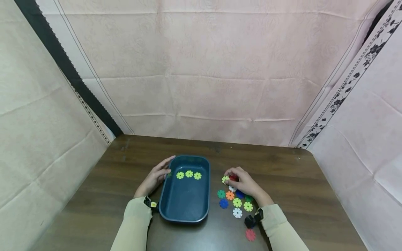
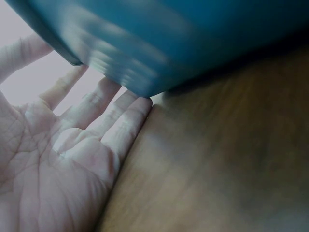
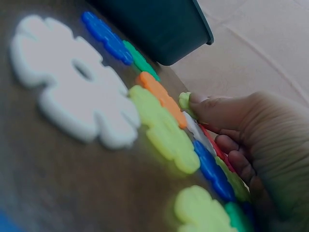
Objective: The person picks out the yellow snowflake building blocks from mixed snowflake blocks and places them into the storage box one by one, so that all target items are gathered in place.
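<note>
My left hand holds the left side of a dark blue rectangular tray, thumb over the rim; in the left wrist view, the fingers lie against the tray's outer wall. Inside the tray, several yellow-green flower-shaped discs form a row, among them one disc in the middle. To the right, my right hand pinches a yellow-green flower disc between thumb and fingertips, above the loose pieces. A red disc is partly hidden under this hand.
Right of the tray lie loose flower discs: orange, green, blue, white, yellow-green and, nearer the front, red. A pale cloth hangs behind the brown wooden table.
</note>
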Demonstrator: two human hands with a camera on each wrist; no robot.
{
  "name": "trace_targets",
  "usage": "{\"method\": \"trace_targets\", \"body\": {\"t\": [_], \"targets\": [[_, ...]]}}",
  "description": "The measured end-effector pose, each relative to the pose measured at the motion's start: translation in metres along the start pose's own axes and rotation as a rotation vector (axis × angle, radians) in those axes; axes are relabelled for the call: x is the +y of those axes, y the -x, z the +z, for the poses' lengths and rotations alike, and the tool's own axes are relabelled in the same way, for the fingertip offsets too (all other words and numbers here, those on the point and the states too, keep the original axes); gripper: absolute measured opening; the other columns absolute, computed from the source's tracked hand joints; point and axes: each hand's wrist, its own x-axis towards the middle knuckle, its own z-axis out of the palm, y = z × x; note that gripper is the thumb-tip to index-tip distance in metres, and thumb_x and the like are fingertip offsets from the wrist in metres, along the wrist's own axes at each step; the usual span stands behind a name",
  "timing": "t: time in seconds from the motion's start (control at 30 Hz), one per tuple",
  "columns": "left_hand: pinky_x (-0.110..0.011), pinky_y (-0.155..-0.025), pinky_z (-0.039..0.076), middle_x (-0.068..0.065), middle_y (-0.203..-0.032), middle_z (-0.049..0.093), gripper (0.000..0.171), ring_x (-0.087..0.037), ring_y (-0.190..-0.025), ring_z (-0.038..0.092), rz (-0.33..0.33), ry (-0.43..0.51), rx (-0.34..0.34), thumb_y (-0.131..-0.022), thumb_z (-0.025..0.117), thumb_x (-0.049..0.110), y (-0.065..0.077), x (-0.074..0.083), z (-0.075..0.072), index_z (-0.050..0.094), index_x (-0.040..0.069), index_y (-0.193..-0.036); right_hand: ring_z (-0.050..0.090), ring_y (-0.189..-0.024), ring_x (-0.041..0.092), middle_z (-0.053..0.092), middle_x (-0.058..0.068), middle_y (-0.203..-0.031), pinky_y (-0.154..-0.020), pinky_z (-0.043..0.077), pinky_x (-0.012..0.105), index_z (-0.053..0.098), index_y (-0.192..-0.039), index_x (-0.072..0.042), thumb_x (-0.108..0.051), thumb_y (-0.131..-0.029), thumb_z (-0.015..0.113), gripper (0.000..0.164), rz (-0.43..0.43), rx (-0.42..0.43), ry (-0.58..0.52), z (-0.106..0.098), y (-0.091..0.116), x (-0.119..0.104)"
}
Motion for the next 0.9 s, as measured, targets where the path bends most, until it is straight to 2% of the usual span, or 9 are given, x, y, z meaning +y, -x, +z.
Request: {"method": "trace_targets", "body": {"t": [0.17,0.3,0.4,0.5,0.77,0.9], "targets": [[-0.034,-0.096,0.050,-0.014,-0.154,0.042,0.054,-0.038,-0.132,0.048,-0.003,0.006,-0.005,-0.104,0.049,0.012,-0.001,-0.001,0.000,0.039,0.023,-0.156,0.056,-0.085,0.016,0.062,-0.008,-0.096,-0.076,0.050,0.032,0.069,-0.108,-0.027,-0.027,-0.095,0.072,0.013,-0.023,0.052,-0.010,-0.002,0.001,-0.002],[-0.034,-0.098,0.050,-0.013,-0.155,0.041,0.054,-0.036,-0.133,0.048,-0.004,0.005,-0.003,-0.104,0.050,0.012,0.000,-0.001,0.001,0.039,0.023,-0.156,0.059,-0.078,0.012,0.066,-0.009,-0.090,-0.070,0.053,0.029,0.070,-0.105,-0.024,-0.025,-0.095,0.072,0.010,-0.083,0.090,-0.031,-0.005,-0.001,-0.006],[-0.035,-0.098,0.050,-0.012,-0.155,0.042,0.054,-0.036,-0.133,0.048,-0.005,0.008,-0.003,-0.104,0.050,0.012,0.000,-0.001,0.001,0.040,0.024,-0.155,0.061,-0.077,0.011,0.067,-0.010,-0.088,-0.069,0.053,0.029,0.070,-0.103,-0.022,-0.022,-0.093,0.074,0.010,-0.114,0.112,-0.035,-0.009,-0.004,-0.013],[-0.036,-0.098,0.050,-0.013,-0.155,0.041,0.054,-0.037,-0.132,0.048,0.001,0.013,-0.006,-0.104,0.050,0.012,0.000,0.000,0.000,0.040,0.023,-0.156,0.061,-0.079,0.011,0.067,-0.011,-0.088,-0.070,0.054,0.029,0.070,-0.102,-0.022,-0.020,-0.093,0.075,0.011,-0.110,0.119,-0.033,-0.013,-0.008,-0.021],[-0.034,-0.097,0.050,-0.014,-0.155,0.041,0.054,-0.037,-0.131,0.049,-0.006,0.006,-0.001,-0.104,0.051,0.013,0.001,0.000,-0.001,0.039,0.022,-0.156,0.064,-0.084,0.010,0.069,-0.012,-0.091,-0.071,0.055,0.030,0.070,-0.103,-0.023,-0.022,-0.095,0.072,0.008,-0.098,0.055,-0.036,-0.019,-0.022,-0.043],[-0.033,-0.096,0.050,-0.013,-0.154,0.042,0.054,-0.037,-0.131,0.049,-0.010,0.007,0.002,-0.103,0.051,0.014,0.001,0.000,-0.001,0.040,0.023,-0.156,0.065,-0.085,0.011,0.069,-0.011,-0.092,-0.073,0.056,0.032,0.070,-0.103,-0.021,-0.020,-0.096,0.070,0.006,-0.132,0.002,-0.045,-0.017,-0.031,-0.058]]}}
